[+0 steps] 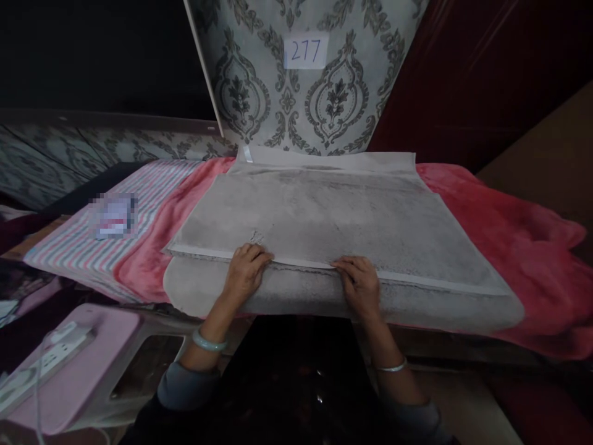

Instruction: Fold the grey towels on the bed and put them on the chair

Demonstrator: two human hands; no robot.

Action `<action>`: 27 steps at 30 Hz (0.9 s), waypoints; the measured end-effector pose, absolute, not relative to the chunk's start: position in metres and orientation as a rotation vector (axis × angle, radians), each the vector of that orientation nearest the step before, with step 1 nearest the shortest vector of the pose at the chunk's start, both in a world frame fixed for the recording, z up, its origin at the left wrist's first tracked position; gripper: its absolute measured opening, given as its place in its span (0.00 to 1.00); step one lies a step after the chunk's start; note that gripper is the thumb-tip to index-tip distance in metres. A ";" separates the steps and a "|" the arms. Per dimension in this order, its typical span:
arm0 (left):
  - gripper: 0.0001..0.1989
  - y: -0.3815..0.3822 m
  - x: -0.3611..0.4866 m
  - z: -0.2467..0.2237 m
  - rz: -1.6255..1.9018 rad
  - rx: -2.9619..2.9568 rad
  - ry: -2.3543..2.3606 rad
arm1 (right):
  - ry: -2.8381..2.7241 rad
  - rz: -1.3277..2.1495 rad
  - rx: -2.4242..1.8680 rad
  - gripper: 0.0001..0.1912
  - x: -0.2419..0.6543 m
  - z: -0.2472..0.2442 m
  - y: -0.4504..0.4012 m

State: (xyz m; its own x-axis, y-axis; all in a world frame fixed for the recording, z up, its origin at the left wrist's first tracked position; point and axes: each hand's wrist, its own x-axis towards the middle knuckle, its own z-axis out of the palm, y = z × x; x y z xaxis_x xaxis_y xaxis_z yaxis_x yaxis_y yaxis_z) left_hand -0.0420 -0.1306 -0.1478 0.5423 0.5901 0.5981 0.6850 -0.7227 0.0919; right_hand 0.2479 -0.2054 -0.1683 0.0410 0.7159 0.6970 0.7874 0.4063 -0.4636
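Fingers of the left hand point(245, 276) and right hand point(359, 285) curled over the pale hem point(296, 261) of a grey plush rectangular mat point(319, 216), the hands well apart and level, a spacing that suited keeping the edge straight. Both were half closed; from where I stood, I could not tell whether they pinched the hem or only pressed it. Beyond the hands, the mat lay on a rose-pink fleece blanket point(523, 247), with a rounded grey plush layer point(194, 290) showing beneath the fingers.

Mat point(324, 222) on blanket point(519, 235), towel point(157, 185) to its left, wallpaper panel point(287, 93) behind
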 end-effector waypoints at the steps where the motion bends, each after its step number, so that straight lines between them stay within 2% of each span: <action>1: 0.11 -0.131 -0.042 -0.148 -0.924 -2.628 -1.106 | -1.690 -0.097 -1.332 0.12 0.247 -0.169 -0.206; 9: 0.09 -0.128 -0.045 -0.143 -0.863 -2.684 -1.176 | -1.718 -0.189 -1.408 0.11 0.243 -0.170 -0.210; 17: 0.10 -0.122 -0.081 -0.142 -0.887 -2.517 -1.286 | -1.541 -0.469 -1.478 0.09 0.296 -0.183 -0.231; 22: 0.12 -0.116 -0.089 -0.141 -0.915 -2.548 -1.242 | -1.524 -0.443 -1.451 0.08 0.306 -0.186 -0.236; 27: 0.12 -0.118 -0.095 -0.138 -1.138 -2.623 -1.309 | -1.552 -0.348 -1.425 0.07 0.308 -0.184 -0.241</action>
